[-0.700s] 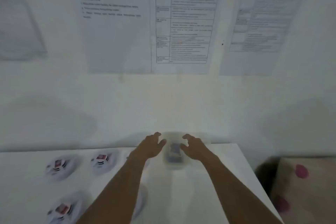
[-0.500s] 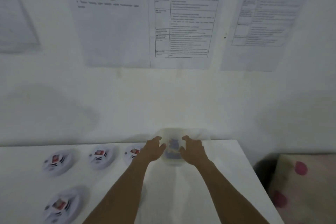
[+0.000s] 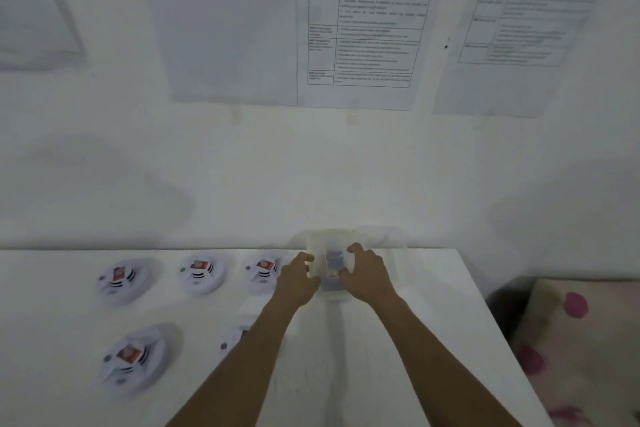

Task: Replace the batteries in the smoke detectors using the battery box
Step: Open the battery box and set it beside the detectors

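Several smoke detectors (image 3: 201, 272) were noted on the left of the tabletop (image 3: 433, 322), one partly hidden by the left forearm. The left hand (image 3: 298, 282) and right hand (image 3: 369, 276) were recorded with fingers curled against opposite sides of the translucent battery box (image 3: 330, 241), which stood near the far edge by the wall. Risks judged: box slipped from a side-only grip, contents spilled; nearest detector knocked by the left wrist.
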The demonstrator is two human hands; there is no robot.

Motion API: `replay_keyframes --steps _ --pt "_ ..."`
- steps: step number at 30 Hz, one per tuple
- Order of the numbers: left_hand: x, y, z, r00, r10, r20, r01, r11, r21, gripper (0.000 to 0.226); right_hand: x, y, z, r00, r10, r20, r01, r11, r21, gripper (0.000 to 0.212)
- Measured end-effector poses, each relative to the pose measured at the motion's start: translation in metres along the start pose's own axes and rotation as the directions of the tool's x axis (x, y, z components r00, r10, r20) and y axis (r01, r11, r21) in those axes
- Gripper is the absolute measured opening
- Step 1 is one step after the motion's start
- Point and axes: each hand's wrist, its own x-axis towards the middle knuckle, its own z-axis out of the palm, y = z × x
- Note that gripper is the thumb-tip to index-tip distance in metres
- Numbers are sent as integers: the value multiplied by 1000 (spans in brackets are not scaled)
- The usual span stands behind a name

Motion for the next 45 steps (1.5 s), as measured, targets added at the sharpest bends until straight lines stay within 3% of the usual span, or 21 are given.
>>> replay_keyframes --steps 12,21,25,29,33,35,37,41,45 --pt "-74 -31 -9 995 46 83 -53 995 84 45 -71 -14 16 992 124 27 -122 991 -60 46" --pt "-133 -71 -44 962 133 238 -125 991 -47 49 -143 -16 50 955 204 215 -233 965 123 87" --pt "-154 -88 -53 948 174 266 -171 985 -34 48 -173 -25 52 965 187 183 -179 982 -59 87" --pt "-170 -101 -62 941 214 263 -218 976 -15 49 -196 -43 49 977 125 171 -104 986 -127 82" --pt "-182 -117 -72 941 219 259 -214 976 -50 49 -208 -54 49 971 123 207 -66 962 -263 92" --pt "-187 -126 -76 947 222 234 -209 975 -77 50 -215 -58 53 967 121 226 -44 946 -323 89" --pt "-191 -137 -80 953 232 198 -217 972 -92 50 -219 -60 57 970 101 220 -22 942 -335 73" --pt "-199 -152 -86 973 203 110 -184 969 -163 41 -225 -59 65 969 58 242 -2 974 -225 45" --pt "-209 -162 -85 996 92 8 -87 961 -262 24 -226 -50 77 967 99 235 -87 994 -60 51"
